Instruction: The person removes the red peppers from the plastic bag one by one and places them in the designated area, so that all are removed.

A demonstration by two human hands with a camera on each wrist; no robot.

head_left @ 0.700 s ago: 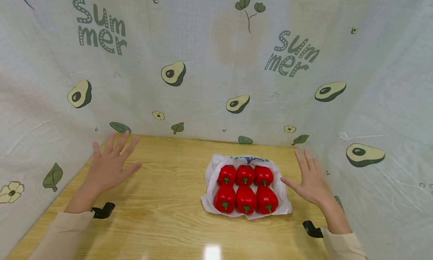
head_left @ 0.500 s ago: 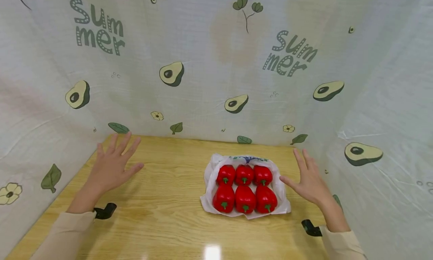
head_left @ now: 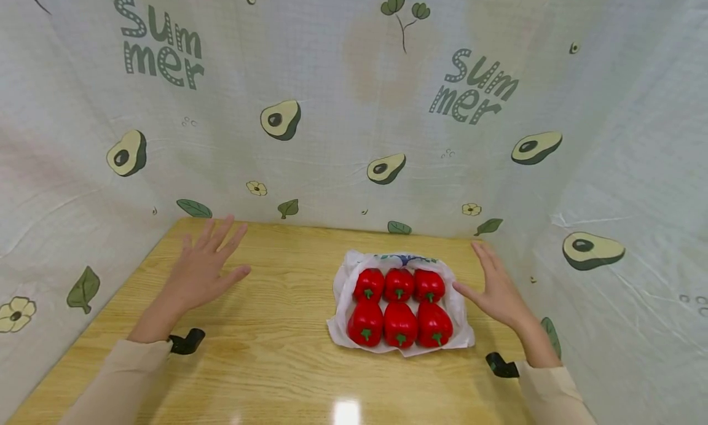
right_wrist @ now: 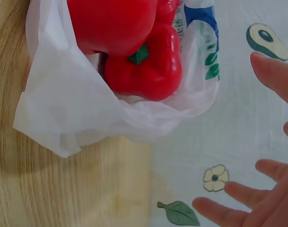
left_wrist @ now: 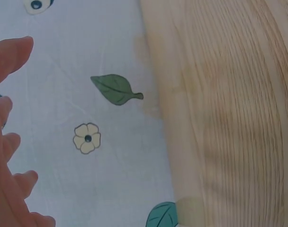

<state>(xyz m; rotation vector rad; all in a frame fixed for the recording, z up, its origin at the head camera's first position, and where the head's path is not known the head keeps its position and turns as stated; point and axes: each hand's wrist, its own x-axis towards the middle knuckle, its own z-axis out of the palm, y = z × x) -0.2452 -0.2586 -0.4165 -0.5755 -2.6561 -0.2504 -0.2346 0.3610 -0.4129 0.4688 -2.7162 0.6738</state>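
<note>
Several red bell peppers [head_left: 401, 324] with green stems sit in two rows inside a white plastic bag [head_left: 343, 290], its mouth spread wide on the wooden table. Just to the right of the bag hovers my right hand [head_left: 500, 296], fingers extended and thumb pointing toward the peppers. My left hand [head_left: 201, 271] is over the table's left side, fingers spread, with nothing in it. In the right wrist view, a single pepper [right_wrist: 146, 66] lies near the bag's edge, apart from my fingers [right_wrist: 246, 194]. Only cloth and wood appear near my left fingers [left_wrist: 13, 56].
A pale cloth [head_left: 332, 75] printed with avocados, leaves and lettering hangs behind the wooden table [head_left: 265, 351] and along both sides. Black wrist-worn pieces [head_left: 187, 341] show at both wrists. Light reflects off the table's near edge.
My left hand has moved to the right, inward over the table. My right hand has shifted slightly left toward the bag. The peppers and bag stay put.
</note>
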